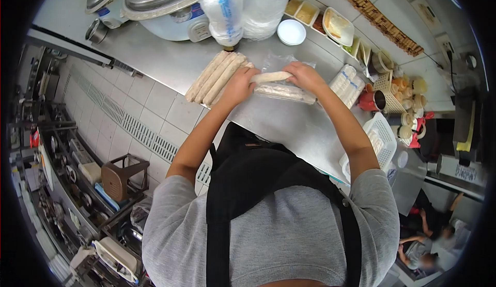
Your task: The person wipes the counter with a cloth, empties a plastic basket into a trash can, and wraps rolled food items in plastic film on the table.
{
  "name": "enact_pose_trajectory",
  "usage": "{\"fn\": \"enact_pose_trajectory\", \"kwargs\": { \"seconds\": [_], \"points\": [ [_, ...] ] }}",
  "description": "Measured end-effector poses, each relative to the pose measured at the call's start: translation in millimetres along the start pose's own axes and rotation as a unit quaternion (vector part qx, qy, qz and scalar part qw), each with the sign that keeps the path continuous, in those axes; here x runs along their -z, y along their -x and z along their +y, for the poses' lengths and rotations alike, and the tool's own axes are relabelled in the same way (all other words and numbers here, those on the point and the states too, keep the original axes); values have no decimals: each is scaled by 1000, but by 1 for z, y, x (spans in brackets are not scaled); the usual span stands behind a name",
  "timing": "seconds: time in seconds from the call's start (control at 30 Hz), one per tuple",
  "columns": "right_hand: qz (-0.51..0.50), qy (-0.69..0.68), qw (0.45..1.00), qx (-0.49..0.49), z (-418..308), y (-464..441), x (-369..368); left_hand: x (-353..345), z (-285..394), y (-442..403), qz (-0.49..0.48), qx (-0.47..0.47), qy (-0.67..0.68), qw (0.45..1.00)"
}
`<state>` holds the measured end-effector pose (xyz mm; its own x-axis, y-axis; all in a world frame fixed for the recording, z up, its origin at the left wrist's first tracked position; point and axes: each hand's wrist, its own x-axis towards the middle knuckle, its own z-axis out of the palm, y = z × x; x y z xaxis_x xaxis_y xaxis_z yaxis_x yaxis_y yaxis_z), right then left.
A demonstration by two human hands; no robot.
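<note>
Between my two hands a short, pale, dough-like roll (273, 77) is held above the steel counter. My left hand (241, 84) closes around its left end, and my right hand (306, 77) grips the right end. Just below it lies a longer roll in clear plastic (285, 92). Thin clear plastic film (281, 61) is crumpled behind my hands. Several long speckled pale rolls (212, 80) are stacked side by side to the left, touching or very near my left hand. What exactly the rolls are made of I cannot tell.
Large lidded cookers (173, 8) and bagged white containers (266, 8) stand at the back, near a white bowl (291, 32). On the right are a wrapped white pack (346, 86), a red cup (372, 101) and a white basket (381, 141). Other people (421, 240) are at lower right.
</note>
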<state>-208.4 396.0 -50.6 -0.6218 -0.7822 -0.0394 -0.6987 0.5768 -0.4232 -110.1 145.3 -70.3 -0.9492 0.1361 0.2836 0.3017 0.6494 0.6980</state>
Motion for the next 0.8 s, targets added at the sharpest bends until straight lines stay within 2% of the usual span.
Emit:
{"fn": "enact_pose_trajectory", "kwargs": {
  "seconds": [0.07,0.17,0.4,0.47,0.5,0.57,0.63,0.7,0.73,0.77,0.8],
  "points": [
    [-1,2,999,-32,23,16,-11,-31,-20,-19,-65,-46,26,997],
    [-9,-8,997,-79,35,29,-24,-62,-40,-35,-120,-44,8,992],
    [-9,-41,990,-137,46,45,-42,-69,-47,-41,-131,-68,-23,989],
    [-8,-26,991,-133,51,49,-47,-66,-49,-50,-219,-9,-96,971],
    [-8,-8,992,-126,55,49,-49,-62,-42,-55,-220,-11,-96,971],
    [11,21,991,-134,63,38,-39,-57,-25,-64,-4,15,-86,996],
    [30,50,988,-141,70,25,-33,-65,-21,-77,13,43,-63,997],
    [166,107,959,-203,74,13,-33,-73,-26,-92,32,73,-39,996],
    [165,108,959,-203,76,8,-33,-79,-34,-98,-17,113,-26,993],
    [99,92,947,-291,79,3,-32,-86,-42,-103,-67,153,-13,986],
    [31,74,923,-376,82,0,-32,-85,-43,-107,-68,153,-13,986]
  ]
}}
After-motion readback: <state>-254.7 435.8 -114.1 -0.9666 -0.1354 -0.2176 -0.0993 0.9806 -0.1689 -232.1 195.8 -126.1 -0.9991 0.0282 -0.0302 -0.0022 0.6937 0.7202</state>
